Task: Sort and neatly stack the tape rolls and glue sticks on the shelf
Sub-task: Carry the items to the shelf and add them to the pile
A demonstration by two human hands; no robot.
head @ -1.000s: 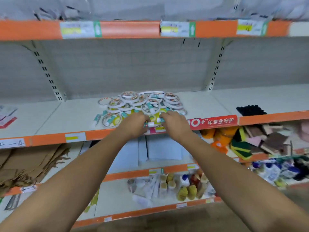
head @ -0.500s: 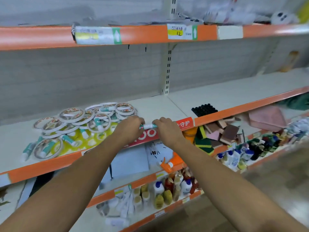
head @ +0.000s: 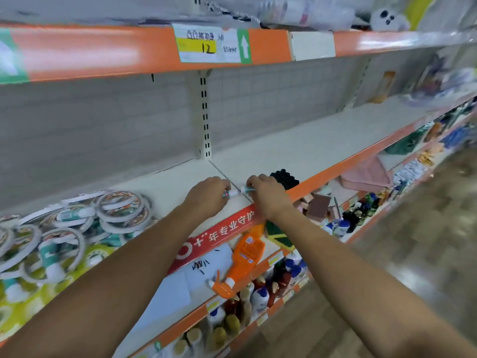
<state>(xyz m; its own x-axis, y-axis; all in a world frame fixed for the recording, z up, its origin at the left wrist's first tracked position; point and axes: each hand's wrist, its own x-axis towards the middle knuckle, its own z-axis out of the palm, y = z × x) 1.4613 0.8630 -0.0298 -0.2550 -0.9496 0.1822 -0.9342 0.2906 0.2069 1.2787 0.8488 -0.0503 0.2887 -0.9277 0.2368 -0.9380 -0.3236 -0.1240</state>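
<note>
Shop shelf [head: 296,151] with an orange front edge runs across the view. Left hand [head: 207,196] and right hand [head: 268,196] are at its front by the panel seam, each curled round a glue stick [head: 233,193], the white tips nearly meeting between them. Tape rolls [head: 121,206] lie heaped well to the left; a black pad [head: 285,178] sits just behind the right hand

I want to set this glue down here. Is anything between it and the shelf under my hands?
Nothing visible does. The left hand and right hand grip the glue over bare shelf. The black item sits beyond the right hand and the tape rolls lie well left, neither underneath.
</note>
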